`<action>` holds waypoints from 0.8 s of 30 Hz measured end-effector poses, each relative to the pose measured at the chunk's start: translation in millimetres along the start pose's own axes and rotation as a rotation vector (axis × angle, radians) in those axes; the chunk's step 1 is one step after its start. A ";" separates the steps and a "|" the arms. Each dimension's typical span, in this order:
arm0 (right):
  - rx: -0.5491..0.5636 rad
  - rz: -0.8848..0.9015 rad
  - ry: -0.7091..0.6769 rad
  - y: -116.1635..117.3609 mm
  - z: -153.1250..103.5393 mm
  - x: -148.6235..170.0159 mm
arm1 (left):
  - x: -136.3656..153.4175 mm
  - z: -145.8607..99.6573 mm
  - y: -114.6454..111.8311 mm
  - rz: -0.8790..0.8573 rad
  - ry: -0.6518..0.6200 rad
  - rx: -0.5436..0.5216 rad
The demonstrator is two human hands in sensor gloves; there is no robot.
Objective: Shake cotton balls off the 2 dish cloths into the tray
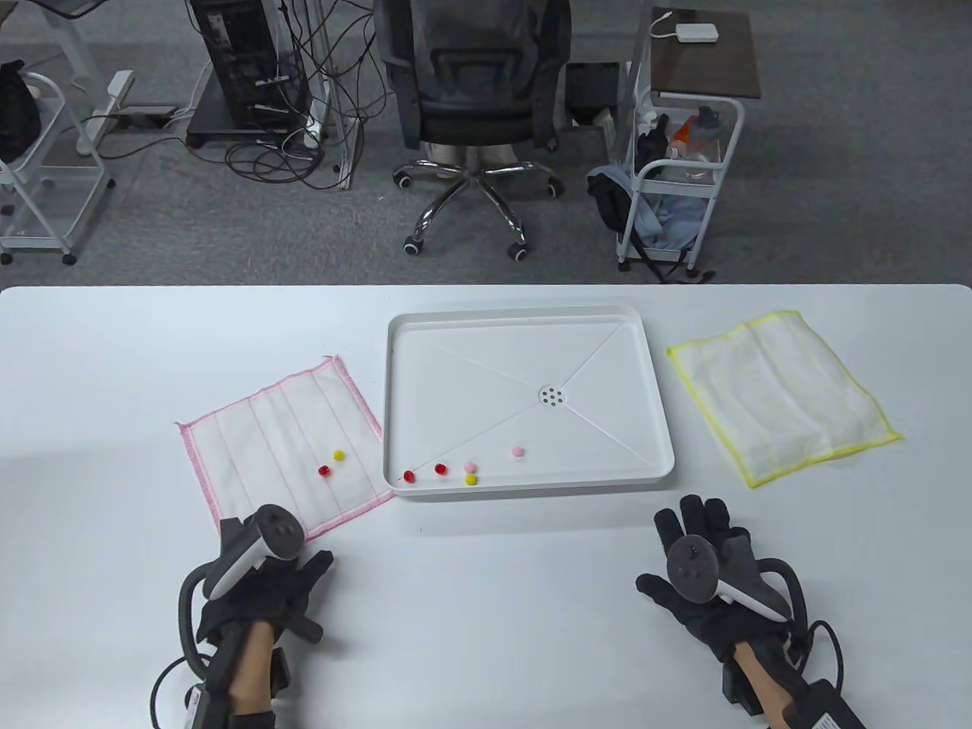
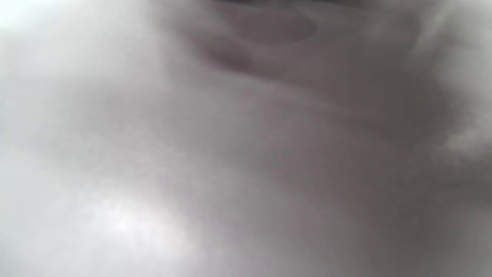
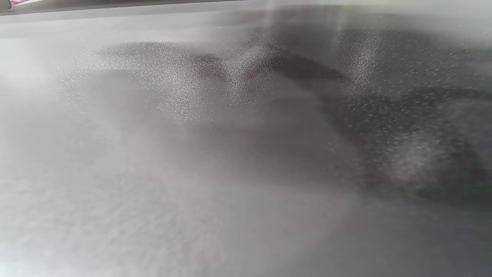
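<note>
The pink-edged dish cloth [image 1: 281, 448] lies flat on the left of the table, with a red cotton ball [image 1: 324, 471] and a yellow cotton ball [image 1: 338, 456] on it. The yellow-edged dish cloth [image 1: 782, 395] lies flat on the right and carries no balls. Between them the white tray [image 1: 645, 395] holds several balls near its front left corner, among them a red ball [image 1: 408, 476] and a pink ball [image 1: 518, 451]. My left hand [image 1: 262, 581] rests on the table at the pink cloth's near corner, its fingers mostly under the tracker. My right hand [image 1: 702, 577] lies flat, fingers spread, in front of the tray's right end. Both wrist views are blurred.
Beyond the table's far edge stand an office chair [image 1: 474, 91], a wire cart [image 1: 683, 175] on the right and a computer tower with cables [image 1: 243, 68] on the left. The tray has a small drain [image 1: 551, 395] in its middle.
</note>
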State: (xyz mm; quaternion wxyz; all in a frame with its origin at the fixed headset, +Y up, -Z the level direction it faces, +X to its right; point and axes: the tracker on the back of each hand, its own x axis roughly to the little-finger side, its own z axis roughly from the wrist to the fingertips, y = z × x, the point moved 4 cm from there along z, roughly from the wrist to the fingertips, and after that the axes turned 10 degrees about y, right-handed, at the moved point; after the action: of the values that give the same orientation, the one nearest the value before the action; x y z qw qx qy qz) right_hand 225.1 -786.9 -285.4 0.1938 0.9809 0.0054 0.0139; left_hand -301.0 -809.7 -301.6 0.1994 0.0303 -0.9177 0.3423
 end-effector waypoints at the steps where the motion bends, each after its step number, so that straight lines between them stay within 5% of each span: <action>1: 0.001 -0.001 0.000 -0.1 -0.1 -0.1 | -2.1 -1.7 -0.6 0.006 0.005 -0.002; 24: 0.019 -0.005 -0.010 0.2 -2.1 -3.3 | -41.6 -34.3 -8.1 0.059 0.005 -0.029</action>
State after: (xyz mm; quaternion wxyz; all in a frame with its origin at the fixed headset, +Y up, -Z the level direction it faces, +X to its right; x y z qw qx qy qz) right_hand 221.8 -786.3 -283.4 0.1845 0.9828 0.0069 0.0087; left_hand -249.4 -797.3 -289.2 0.1920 -0.0005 -0.9225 0.3348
